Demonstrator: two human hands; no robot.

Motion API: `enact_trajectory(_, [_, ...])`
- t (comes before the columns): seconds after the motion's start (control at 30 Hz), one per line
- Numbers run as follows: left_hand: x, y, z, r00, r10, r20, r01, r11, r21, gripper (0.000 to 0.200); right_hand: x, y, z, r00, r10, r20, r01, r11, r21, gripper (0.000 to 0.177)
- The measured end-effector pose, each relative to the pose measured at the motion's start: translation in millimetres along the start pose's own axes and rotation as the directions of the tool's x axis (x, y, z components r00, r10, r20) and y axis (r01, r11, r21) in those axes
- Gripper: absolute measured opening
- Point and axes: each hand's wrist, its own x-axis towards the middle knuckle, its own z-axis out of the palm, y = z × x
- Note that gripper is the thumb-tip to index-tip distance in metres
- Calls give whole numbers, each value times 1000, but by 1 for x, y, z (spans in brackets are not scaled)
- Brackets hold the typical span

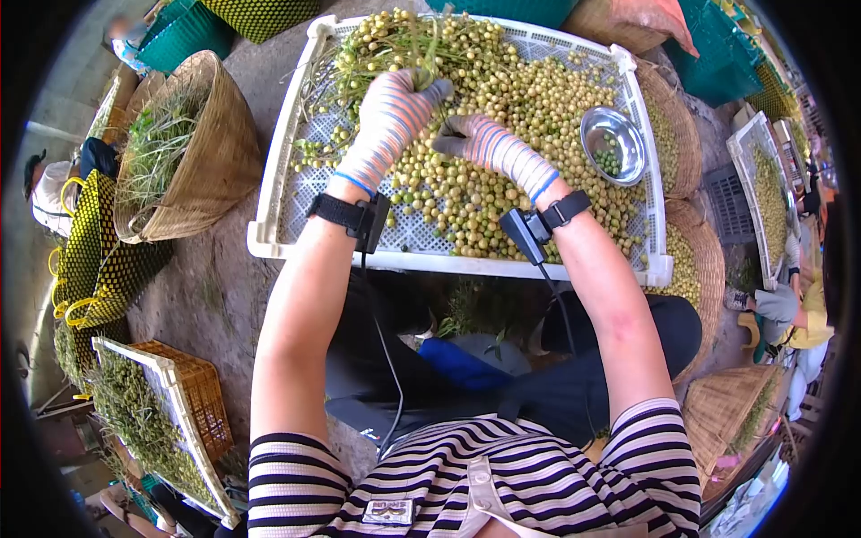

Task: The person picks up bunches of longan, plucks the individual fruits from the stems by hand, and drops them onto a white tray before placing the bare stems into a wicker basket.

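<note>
White tray (pixel 439 264) holds loose round fruit (pixel 529 90). Wicker basket (pixel 211 148) sits left of tray, green stems (pixel 166 130) inside. Metal bowl (pixel 615 125), tray's right side, holds small green fruit (pixel 608 161). Right hand (pixel 475 136) curls over fruit mid-tray (grip: can't tell). Left hand (pixel 399 103), nearer: fingers look closed on blurred sprig (pixel 432 45), which runs lengthwise from them toward tray's far edge.

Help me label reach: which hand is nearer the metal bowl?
Right. The right hand is left of the metal bowl, not touching it; the left hand is farther left.
</note>
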Motion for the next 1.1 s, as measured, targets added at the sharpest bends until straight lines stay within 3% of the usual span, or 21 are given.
enact_trajectory(0.07, [-3, 3, -7, 999, 38, 9, -36, 979, -198, 30, -1, 23, 20, 996, -77, -35, 80, 992, 98, 44])
enact_trajectory(0.2, [-6, -9, -5, 999, -23, -22, 21, 997, -71, 31, -12, 18, 16, 989, 105, -103, -102, 994, 36, 43])
enact_trajectory(0.27, [-10, -3, -4, 999, -25, -31, 24, 998, -57, 31, -19, 3, 0, 975, 216, -53, -222, 930, -294, 42])
enact_trajectory(0.33, [-14, 5, -5, 990, -133, 54, 139, 982, -131, 30, -19, 9, -2, 980, 189, -57, -197, 923, -332, 42])
enact_trajectory(0.4, [-14, 10, -7, 988, -139, 62, 145, 982, -120, 26, -21, 15, -2, 994, 102, -30, -106, 970, -217, 38])
enact_trajectory(0.43, [-13, 12, -9, 997, -74, -19, 64, 949, -308, 23, -25, 19, -1, 1000, 30, 8, -30, 1000, -10, 33])
enact_trajectory(0.47, [-13, 14, -11, 994, -26, -108, -29, 878, -478, 21, -29, 25, -3, 982, 140, 130, -170, 950, 261, 31])
enact_trajectory(0.5, [-19, 31, -26, 993, -97, -69, 63, 918, -391, 17, -25, 47, 0, 996, 80, 35, -83, 993, 81, 35])
enact_trajectory(0.53, [-19, 31, -34, 997, -50, -50, 21, 883, -468, 15, -22, 54, -2, 999, 1, -45, -6, 993, -114, 40])
enact_trajectory(0.6, [-21, 34, -45, 996, -70, 53, 87, 873, -479, 15, -27, 51, -1, 958, -65, -279, -21, 956, -293, 54])
enact_trajectory(0.67, [-23, 34, -40, 995, -86, 56, 103, 860, -500, 16, -19, 29, -3, 952, -122, -281, 65, 977, -205, 72])
enact_trajectory(0.7, [-25, 37, -39, 994, -72, 83, 106, 839, -533, 16, -7, 30, 10, 896, -242, -373, 238, 970, -57, 64])
enact_trajectory(0.73, [-27, 41, -37, 992, -59, 111, 112, 816, -567, 16, 10, 30, 20, 874, -235, -426, 392, 858, 331, 49])
enact_trajectory(0.8, [-32, 40, -40, 990, 9, 144, 73, 831, -551, 23, 8, 3, 19, 962, -138, -235, 245, 816, 524, 33])
enact_trajectory(0.87, [-18, 18, -49, 981, 181, 73, -145, 929, -342, 15, -4, -20, 14, 970, -196, -142, 240, 854, 461, 26])
enact_trajectory(0.9, [-31, 25, -57, 973, 195, 121, -126, 894, -430, 14, 0, -14, 19, 949, -250, -191, 309, 855, 417, 30])
enact_trajectory(0.93, [-34, 31, -62, 965, 212, 151, -89, 814, -574, 17, -10, -24, 11, 963, -212, -165, 259, 898, 355, 35])
enact_trajectory(1.0, [-48, 60, -73, 988, -74, 135, 148, 696, -702, 22, -12, -18, 5, 980, -199, -31, 185, 825, 534, 36])
enact_trajectory(1.03, [-52, 69, -83, 990, -137, 32, 126, 764, -633, 20, -21, -20, 0, 980, -192, -45, 187, 833, 521, 36])
enact_trajectory(1.07, [-73, 98, -87, 983, -50, -176, -57, 833, -551, 21, -30, -23, -8, 991, -133, 0, 116, 862, 493, 34])
enact_trajectory(1.1, [-75, 98, -101, 970, 18, -241, -143, 847, -512, 22, -27, -11, -9, 977, -198, -80, 212, 942, 260, 33])
